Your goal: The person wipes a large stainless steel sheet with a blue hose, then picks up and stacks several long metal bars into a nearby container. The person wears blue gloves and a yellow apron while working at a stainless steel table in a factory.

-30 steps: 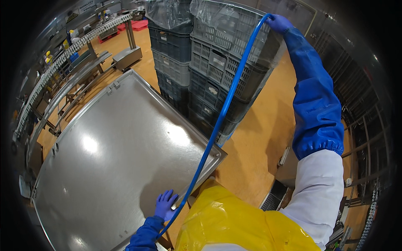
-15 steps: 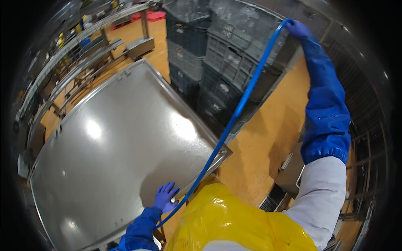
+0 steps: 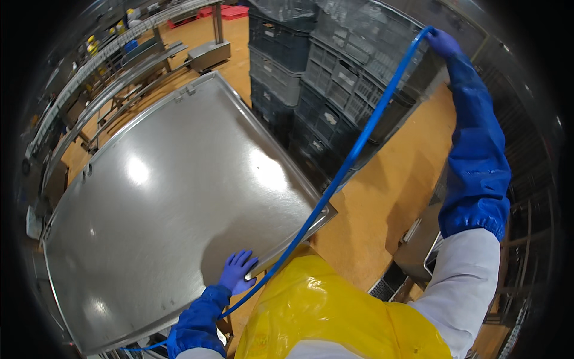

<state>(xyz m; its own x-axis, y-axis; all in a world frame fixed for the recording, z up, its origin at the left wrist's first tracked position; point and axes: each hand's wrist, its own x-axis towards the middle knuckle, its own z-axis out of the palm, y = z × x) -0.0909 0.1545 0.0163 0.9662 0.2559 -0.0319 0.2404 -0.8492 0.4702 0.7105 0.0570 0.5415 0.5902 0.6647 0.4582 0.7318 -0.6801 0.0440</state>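
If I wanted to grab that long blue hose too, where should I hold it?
Probably the free middle of the long blue hose, closing your fingers around it from the side. It hangs there taut and bare, between the raised right hand and the left hand resting on the shiny steel table, with open air around it.

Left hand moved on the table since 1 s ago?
No. The left hand stays flat at the same near edge of the steel table, beside the blue hose.
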